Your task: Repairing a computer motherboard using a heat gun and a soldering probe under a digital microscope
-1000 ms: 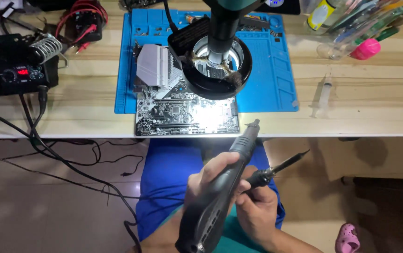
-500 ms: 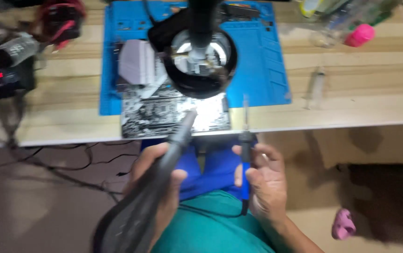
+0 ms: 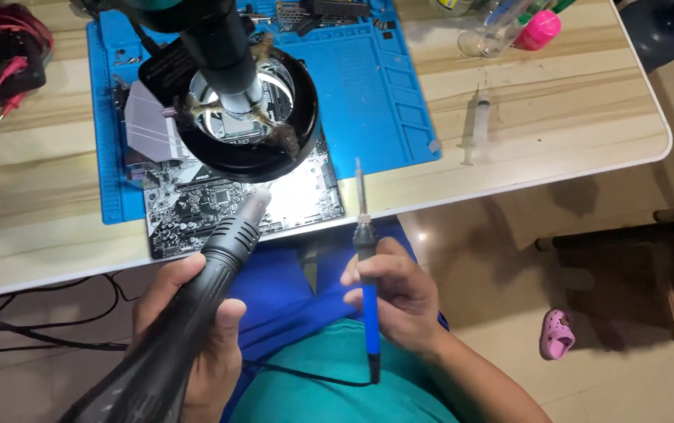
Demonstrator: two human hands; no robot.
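Left hand [image 3: 188,329]: closed around black hot-air gun [image 3: 196,313], nozzle over circuit board [image 3: 235,204] at table [image 3: 556,125] edge. Right hand [image 3: 396,294]: blue soldering iron [image 3: 366,274] gripped upright, tip near blue mat [image 3: 376,86].

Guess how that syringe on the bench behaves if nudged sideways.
The syringe looks like a thin clear plastic barrel, so probably light and stiff. It lies flat on the smooth wooden table, so it could roll or skid, though any flange may check that.
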